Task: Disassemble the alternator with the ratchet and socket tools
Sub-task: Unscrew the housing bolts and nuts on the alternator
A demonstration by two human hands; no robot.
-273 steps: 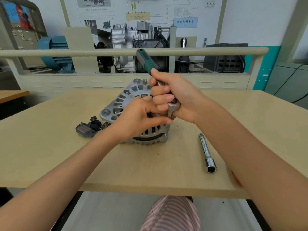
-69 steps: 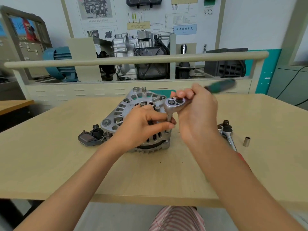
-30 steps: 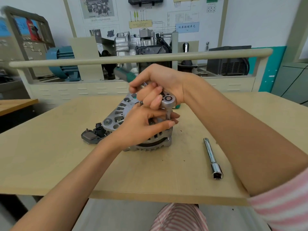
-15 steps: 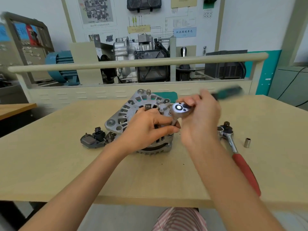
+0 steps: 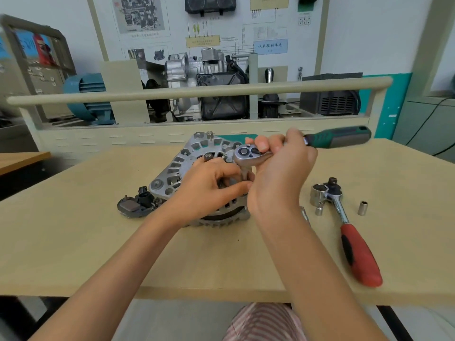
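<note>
While the alternator [image 5: 197, 173] sits mid-desk [image 5: 73, 242], well back from the near edge, the left hand [image 5: 209, 190] pinches the socket under the ratchet [image 5: 295, 146]. The right hand [image 5: 278, 178] curls round the ratchet, its green handle pointing to 3 o'clock. At 3 o'clock lie a red ratchet [image 5: 354, 242] and small sockets [image 5: 362, 208]; at 9 o'clock, a black part [image 5: 135, 205].

Both forearms reach forward — left hand [image 5: 209, 190] fingers curled, apparently pinching; right hand [image 5: 278, 173] fingers gripping.
</note>
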